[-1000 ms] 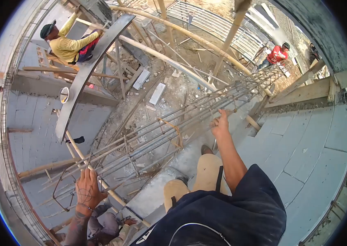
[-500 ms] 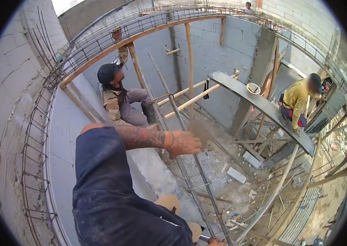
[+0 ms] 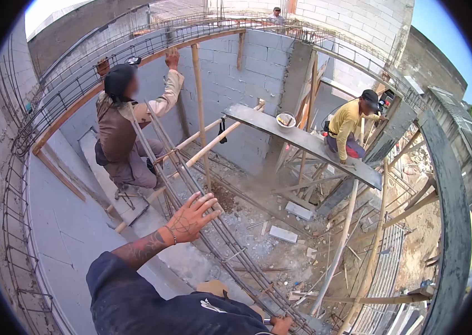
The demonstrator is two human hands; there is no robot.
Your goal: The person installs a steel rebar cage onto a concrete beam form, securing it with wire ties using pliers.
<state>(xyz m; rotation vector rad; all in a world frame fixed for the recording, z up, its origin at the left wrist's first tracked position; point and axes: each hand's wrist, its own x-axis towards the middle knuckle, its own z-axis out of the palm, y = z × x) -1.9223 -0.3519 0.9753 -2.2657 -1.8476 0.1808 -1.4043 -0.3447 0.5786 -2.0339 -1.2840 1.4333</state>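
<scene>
My left hand (image 3: 191, 219), at the end of a tattooed forearm with a bracelet, has its fingers spread beside a long cage of steel bars (image 3: 213, 237). The cage slants from the upper left down to the bottom of the view. My right hand (image 3: 282, 325) is at the lower end of that cage, its fingers curled round something I cannot make out. At the cage's upper end a person (image 3: 121, 128) in a dark cap and brown top crouches, one arm raised to the wooden beam.
A plank (image 3: 280, 131) with a white bucket (image 3: 285, 120) crosses the opening. A person in a yellow shirt (image 3: 346, 125) crouches at its right end. Bamboo poles (image 3: 200, 100), blocks (image 3: 283, 234) and rubble lie or stand below. Wall rebar (image 3: 10, 195) runs along the left.
My left hand has moved left and lower, its fingers now spread upward. The person in brown has risen higher and nearer the cage. The whole view has turned rightward.
</scene>
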